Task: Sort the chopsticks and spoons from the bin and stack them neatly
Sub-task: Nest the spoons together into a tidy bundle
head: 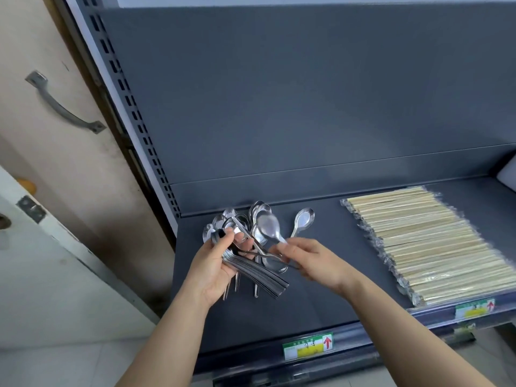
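My left hand (pixel 216 263) grips a stacked bundle of steel spoons (pixel 259 276), handles fanned toward the lower right, above the dark grey shelf (pixel 321 289). My right hand (pixel 310 259) pinches the handle of a single spoon (pixel 268 226), bowl pointing up, right beside the bundle. More loose spoons (pixel 258 212) lie in a pile on the shelf behind my left hand. One lone spoon (pixel 303 220) lies just right of that pile. Wrapped wooden chopsticks (pixel 427 244) lie in a neat row on the right half of the shelf.
The shelf's grey back panel (pixel 307 107) rises behind. Price labels (pixel 307 346) with red arrows sit on the front rail. A slotted upright (pixel 134 107) borders the left side, beside a beige door with a metal handle (pixel 62 107). A white object (pixel 509 175) shows at far right.
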`<state>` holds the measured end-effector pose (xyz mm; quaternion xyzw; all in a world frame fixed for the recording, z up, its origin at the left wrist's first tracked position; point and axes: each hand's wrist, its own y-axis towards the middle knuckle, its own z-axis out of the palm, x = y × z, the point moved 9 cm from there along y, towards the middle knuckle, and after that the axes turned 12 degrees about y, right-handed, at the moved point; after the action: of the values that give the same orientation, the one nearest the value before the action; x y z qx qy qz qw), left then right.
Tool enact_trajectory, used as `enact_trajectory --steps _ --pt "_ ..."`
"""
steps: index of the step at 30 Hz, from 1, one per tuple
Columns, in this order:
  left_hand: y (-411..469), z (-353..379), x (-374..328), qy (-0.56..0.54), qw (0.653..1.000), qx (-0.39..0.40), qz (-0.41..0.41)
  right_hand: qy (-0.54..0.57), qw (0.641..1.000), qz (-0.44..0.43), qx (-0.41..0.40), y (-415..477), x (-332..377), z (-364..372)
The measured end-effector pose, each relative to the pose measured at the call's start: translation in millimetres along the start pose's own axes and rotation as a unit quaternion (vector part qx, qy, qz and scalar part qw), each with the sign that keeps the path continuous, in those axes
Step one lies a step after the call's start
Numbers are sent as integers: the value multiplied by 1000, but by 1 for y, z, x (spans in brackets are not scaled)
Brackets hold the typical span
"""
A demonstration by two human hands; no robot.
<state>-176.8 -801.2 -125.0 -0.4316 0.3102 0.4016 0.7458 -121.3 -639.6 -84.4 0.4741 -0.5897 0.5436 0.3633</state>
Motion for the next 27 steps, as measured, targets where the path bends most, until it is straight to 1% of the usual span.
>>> enact_trajectory --steps 3,5,8,12,13,14,16,17,20,25,27 --pt "-5 7 4 35 999 26 3 -124 992 -34 16 3 7 8" --pt "-8 12 7 45 998 41 -1 -154 987 -47 21 7 6 12" --pt "-9 17 10 31 998 49 -1 -145 988 -53 17 12 0 12" --pt "-7 18 13 25 999 47 7 -92 994 -41 33 14 -7 14" --pt "-5 16 14 16 999 44 6 -88 996 -28 19 17 -11 9" --pt "-5 14 15 6 999 40 6 -96 995 -21 -13 22 -14 -2" --pt "-4 7 15 1 1000 27 6 -173 978 -19 -112 35 -19 -29" --pt "-4 3 15 1 1000 20 6 -222 964 -5 -144 39 -22 -39" --pt "-6 -9 16 -4 1000 -1 2 -335 930 36 -146 56 -34 -43" --pt "-7 -21 18 -10 1000 -27 0 -423 888 53 -172 68 -30 -47" --pt "-7 -20 19 -4 1000 -29 0 -442 879 52 -170 68 -28 -47"
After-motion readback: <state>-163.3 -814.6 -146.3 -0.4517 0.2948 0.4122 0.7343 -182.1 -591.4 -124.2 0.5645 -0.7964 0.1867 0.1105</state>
